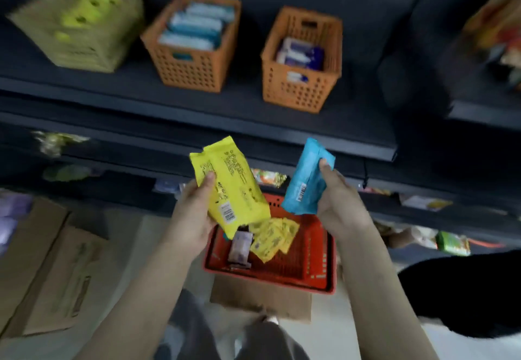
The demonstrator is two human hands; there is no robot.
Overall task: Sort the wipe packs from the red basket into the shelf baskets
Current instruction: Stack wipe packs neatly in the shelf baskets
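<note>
Red basket [315, 249]: plastic, slotted mesh walls, rectangular, sitting on a brown cardboard box [259, 300] on the floor, below the front edge of the shelf [141, 91]. Inside it: loose yellow packs [270, 238] lying overlapped and tilted mid-basket, and a purple pack [239, 246] just beside them on the left wall side. Contents are blurred and print is unreadable.

Dark shelf carries two orange shelf baskets, perforated plastic, boxy, with handle cutouts. Left orange basket [191, 69] holds blue-and-white packs [194, 26] stood on edge in a row, nearly filling it. Right orange basket [298, 94], near the shelf's front edge, holds purple-and-white packs [300, 53], with room left on its right side. The two baskets stand apart. A yellow-green carton [81, 26] with printed dots sits toward the shelf's left end.

Left hand [194, 213]: grip clamped on a yellow wipe pack [229, 187], thumb on the printed back face, fingers behind. Glossy soft film, flat pillow shape, barcode near the low end, pack tilted, above the red basket's left rim.

Right hand [338, 204]: grip clamped on a blue wipe pack [306, 182], thumb pressed near the top edge, palm along the side. Soft crinkled film, barcode label mid-face, pack roughly upright, above the red basket's far rim.

The two held packs are apart, not touching. Flattened cardboard [50, 269] lies on the floor at left.
</note>
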